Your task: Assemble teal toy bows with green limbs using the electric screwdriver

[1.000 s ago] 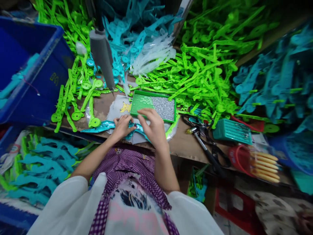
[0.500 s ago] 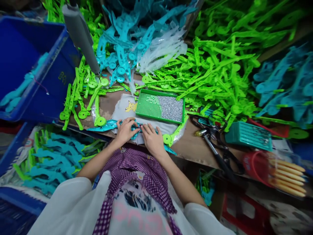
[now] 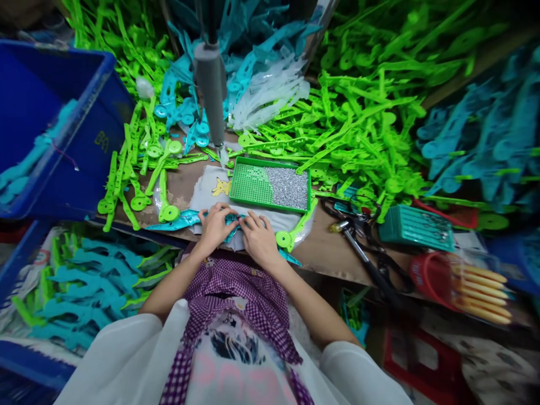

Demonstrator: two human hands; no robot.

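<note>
My left hand (image 3: 216, 225) and my right hand (image 3: 258, 238) lie side by side at the near edge of the wooden bench (image 3: 324, 247). Both are closed on a long teal plastic part (image 3: 177, 220) that rests on a white cloth with a yellow cartoon figure (image 3: 211, 192). The fingertips of the two hands meet over the part's middle. Just beyond them sits a green grid tray (image 3: 253, 184) half filled with small silver screws (image 3: 289, 188). A grey hanging tool (image 3: 210, 95) dangles above the bench behind the tray.
Heaps of green plastic parts (image 3: 358, 129) and teal parts (image 3: 236, 56) cover the back of the bench. A blue crate (image 3: 46, 124) stands at left. Scissors (image 3: 371, 259), a teal comb-like box (image 3: 415, 228) and a red cup with pale sticks (image 3: 459, 275) lie at right.
My right hand came back from the screw tray to the teal part beside my left hand. The grey hanging tool swung from the left to the middle.
</note>
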